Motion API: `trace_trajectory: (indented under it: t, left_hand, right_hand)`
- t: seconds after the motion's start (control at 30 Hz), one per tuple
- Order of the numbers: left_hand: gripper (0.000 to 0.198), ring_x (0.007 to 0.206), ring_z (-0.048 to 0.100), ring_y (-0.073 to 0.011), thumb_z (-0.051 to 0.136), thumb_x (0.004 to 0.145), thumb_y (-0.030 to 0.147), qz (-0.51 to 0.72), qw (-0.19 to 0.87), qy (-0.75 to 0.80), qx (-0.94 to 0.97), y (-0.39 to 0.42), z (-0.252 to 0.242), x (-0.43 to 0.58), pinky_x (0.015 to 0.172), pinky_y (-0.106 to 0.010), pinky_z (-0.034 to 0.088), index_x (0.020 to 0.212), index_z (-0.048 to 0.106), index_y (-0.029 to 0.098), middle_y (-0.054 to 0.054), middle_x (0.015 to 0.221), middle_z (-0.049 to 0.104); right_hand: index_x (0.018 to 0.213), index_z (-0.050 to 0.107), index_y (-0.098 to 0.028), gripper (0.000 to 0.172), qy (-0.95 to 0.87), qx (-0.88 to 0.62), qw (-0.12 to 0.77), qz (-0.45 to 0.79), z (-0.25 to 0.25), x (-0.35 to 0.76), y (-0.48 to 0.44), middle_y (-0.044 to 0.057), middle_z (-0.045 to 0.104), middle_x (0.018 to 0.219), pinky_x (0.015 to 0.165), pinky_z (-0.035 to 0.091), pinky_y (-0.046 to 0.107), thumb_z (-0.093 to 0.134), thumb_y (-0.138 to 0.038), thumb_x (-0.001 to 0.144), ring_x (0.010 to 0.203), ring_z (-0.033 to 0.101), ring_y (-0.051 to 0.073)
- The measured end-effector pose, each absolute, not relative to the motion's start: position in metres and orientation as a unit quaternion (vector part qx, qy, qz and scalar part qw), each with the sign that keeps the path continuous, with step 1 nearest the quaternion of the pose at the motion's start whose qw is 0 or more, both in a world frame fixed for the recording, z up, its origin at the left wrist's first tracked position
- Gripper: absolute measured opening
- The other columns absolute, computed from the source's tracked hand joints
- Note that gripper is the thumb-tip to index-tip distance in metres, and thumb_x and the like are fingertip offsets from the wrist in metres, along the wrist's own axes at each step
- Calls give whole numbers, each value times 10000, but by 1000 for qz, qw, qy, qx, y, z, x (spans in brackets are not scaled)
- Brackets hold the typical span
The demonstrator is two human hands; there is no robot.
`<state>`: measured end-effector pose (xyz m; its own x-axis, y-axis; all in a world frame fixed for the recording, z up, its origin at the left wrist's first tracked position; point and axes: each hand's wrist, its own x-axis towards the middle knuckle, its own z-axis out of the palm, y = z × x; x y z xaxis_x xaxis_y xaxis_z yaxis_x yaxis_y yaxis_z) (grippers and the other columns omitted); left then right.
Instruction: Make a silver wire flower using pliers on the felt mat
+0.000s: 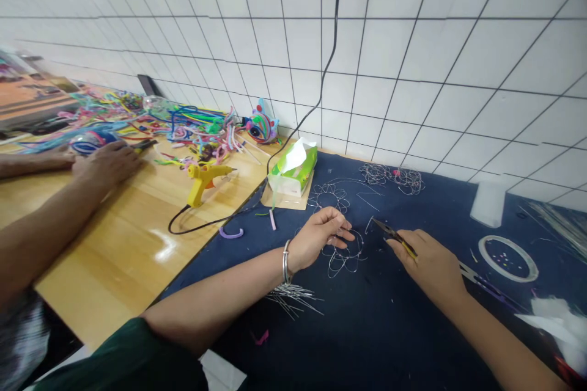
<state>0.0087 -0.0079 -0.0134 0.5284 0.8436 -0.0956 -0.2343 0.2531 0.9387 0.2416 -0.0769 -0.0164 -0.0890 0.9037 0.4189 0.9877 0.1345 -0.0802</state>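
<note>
My left hand (322,233), with a bangle on the wrist, is closed in a pinch on a wire flower frame (342,264) of thin looped wire. The loops hang below and to the right of the fingers. My right hand (424,259) grips pliers (394,233) with dark jaws and yellow handles. At the tip of the jaws is a short bent piece of wire (369,225), just right of the wire frame. Another wire flower (328,198) lies flat on the dark blue cloth (376,324) behind my left hand. A bundle of cut wires (296,300) lies under my left forearm.
A tissue pack (294,168) and a yellow glue gun (206,182) stand to the left, with the gun's black cord trailing. Wire tangles (408,181) lie near the wall. To the right are a white ring (508,258) and scissors (486,284). Another person's hands (103,165) work at far left.
</note>
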Motion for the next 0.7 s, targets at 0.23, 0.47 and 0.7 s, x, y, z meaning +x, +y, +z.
trace_trajectory:
  t: [0.23,0.47,0.7]
  left_hand:
    - [240,777,634,-159,516,835,384,364,737,305,481,-6,-16,8,598,-252,509,863,505,146,-70,936,576]
    - [240,781,638,-159,526,828,385,353,742,300,484,-6,-14,8,589,-243,512,856,513,148,-60,944,568]
    - [233,746,641,-144,543,818,374,340,748,303,484,-11,-12,10,572,-229,506,863,525,147,-62,948,575]
  right_hand:
    - [961,616,-229,335,-729,-653,179,-105,-18,241,-76,26,615,788,606,368,235,441,-490,845,749,577,150]
    - [970,614,-228,338,-729,-653,180,-98,-20,240,-76,26,615,788,601,369,228,446,-492,842,742,573,147]
    - [943,626,-200,327,-751,-620,194,-119,-19,239,-76,43,605,738,605,366,223,444,-457,855,732,571,143]
